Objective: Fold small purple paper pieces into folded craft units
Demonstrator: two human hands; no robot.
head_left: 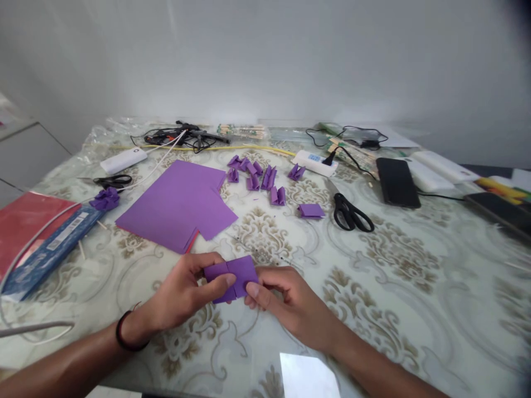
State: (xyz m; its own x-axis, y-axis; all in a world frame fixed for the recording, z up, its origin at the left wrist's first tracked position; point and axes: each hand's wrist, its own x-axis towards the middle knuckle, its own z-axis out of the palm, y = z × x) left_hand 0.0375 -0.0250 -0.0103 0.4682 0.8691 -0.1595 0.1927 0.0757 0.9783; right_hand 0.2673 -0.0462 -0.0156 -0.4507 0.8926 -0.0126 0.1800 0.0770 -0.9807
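Note:
Both hands pinch one small folded purple paper piece (pixel 238 272) just above the table near its front edge. My left hand (pixel 182 296) grips the piece's left half with thumb on top. My right hand (pixel 286 301) holds its right half between thumb and fingers. Beyond them lies a stack of large purple paper sheets (pixel 176 204). Several small folded purple pieces (pixel 261 177) are scattered farther back, with one flat folded piece (pixel 311 210) apart to the right.
Black scissors (pixel 350 214) lie right of the folded pieces; a second pair (pixel 111 180) sits at left. A phone (pixel 397 181), power strip (pixel 314 162), cables and glue gun (pixel 186 135) line the back. Red paper (pixel 20 224) and a blue packet (pixel 53 243) lie left.

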